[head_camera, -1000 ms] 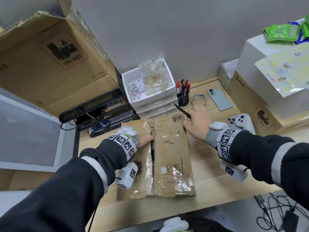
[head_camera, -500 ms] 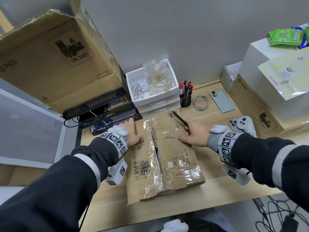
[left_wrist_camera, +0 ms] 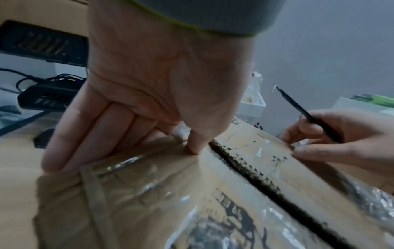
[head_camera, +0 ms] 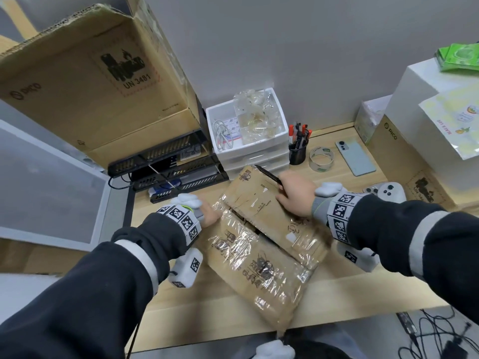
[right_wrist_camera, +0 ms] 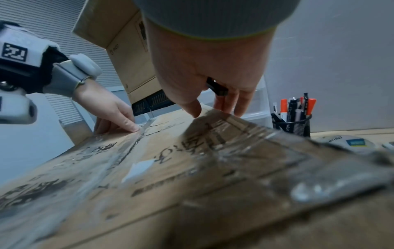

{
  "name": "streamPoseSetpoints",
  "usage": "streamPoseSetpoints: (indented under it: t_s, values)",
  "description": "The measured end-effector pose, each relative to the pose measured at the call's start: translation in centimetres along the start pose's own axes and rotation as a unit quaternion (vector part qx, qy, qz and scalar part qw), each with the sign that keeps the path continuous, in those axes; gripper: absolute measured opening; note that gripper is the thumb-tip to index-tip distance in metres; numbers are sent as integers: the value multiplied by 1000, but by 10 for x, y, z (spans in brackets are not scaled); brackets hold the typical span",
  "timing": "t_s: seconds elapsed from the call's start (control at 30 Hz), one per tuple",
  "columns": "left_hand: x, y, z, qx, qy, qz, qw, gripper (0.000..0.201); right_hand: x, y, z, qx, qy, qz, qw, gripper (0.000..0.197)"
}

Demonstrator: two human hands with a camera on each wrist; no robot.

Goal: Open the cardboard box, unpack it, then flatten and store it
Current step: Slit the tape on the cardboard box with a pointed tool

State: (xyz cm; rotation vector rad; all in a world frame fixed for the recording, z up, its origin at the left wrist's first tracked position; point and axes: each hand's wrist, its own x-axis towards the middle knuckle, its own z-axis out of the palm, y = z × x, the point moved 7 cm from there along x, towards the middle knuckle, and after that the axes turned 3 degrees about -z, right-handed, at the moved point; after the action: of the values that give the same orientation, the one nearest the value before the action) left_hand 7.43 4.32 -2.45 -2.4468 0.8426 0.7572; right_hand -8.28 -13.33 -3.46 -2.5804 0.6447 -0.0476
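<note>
The taped brown cardboard box (head_camera: 259, 257) lies slantwise on the wooden desk, its near corner over the front edge. A dark gap runs along the seam (left_wrist_camera: 255, 171) between its two top flaps. My left hand (head_camera: 210, 213) is at the far left corner, with straight fingers (left_wrist_camera: 89, 131) down the side and the thumb pressing on top. My right hand (head_camera: 295, 194) rests on the right flap and holds a thin black cutter (head_camera: 268, 176), tip pointing away. The right wrist view shows its butt (right_wrist_camera: 217, 88) between the fingers.
A big open carton (head_camera: 90, 81) sits on a black rack (head_camera: 166, 167) at the back left. Behind the box stand white drawers (head_camera: 248, 149), a pen cup (head_camera: 297, 154), a tape roll (head_camera: 321, 159) and a phone (head_camera: 355, 158). A game controller (head_camera: 386, 191) and a brown carton (head_camera: 404, 161) are right.
The box has turned on the desk, its near end swinging right toward the front edge. Both hands stayed on its far end. The seam gap now shows wider.
</note>
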Motion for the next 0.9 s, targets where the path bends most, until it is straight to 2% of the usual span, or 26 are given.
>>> streamPoseSetpoints:
  t_s: [0.1,0.17,0.2,0.27,0.33,0.4,0.47,0.53,0.6,0.63,0.67,0.7,0.8,0.9]
  values:
    - [0,1,2,-35,-55,-4,998,26,0,-8,-2,-41,6,-18,999,15]
    - [1,-2,12,-99,-113,-12,989,32,-2,-13,-4,-91,17,-30,995,14]
    - [2,-5,21,-146,-148,-25,978,34,-3,-14,-4,-114,18,-38,993,13]
    - [-1,-7,42,-263,-232,-70,934,29,-2,-15,-2,-134,5,-47,990,11]
    - [-12,-4,55,-316,-307,-92,893,52,-3,-16,3,-119,-18,-53,991,12]
    - [-19,-2,57,-296,-327,-85,893,64,-4,-15,8,-98,-43,-46,993,12]
    - [-24,-5,49,-246,-291,-90,920,66,-6,-15,11,-100,-62,-46,992,12]
    - [-20,-5,33,-222,-204,-77,950,50,-8,-16,12,-104,-63,-55,991,13]
    - [-8,0,8,-198,-71,-22,977,31,-9,-15,13,-106,-55,-58,991,14]
    - [-6,6,-7,-196,5,18,980,28,-9,-16,13,-109,-51,-59,991,14]
    - [-6,12,-19,-217,63,61,972,26,-9,-16,13,-110,-51,-58,991,14]
    - [-6,18,-25,-261,90,95,956,27,-9,-16,14,-109,-52,-56,991,14]
    - [-3,28,-22,-387,72,134,910,31,-10,-17,15,-90,-70,-51,992,13]
    - [1,32,-18,-422,72,141,893,32,-11,-17,16,-75,-80,-48,993,13]
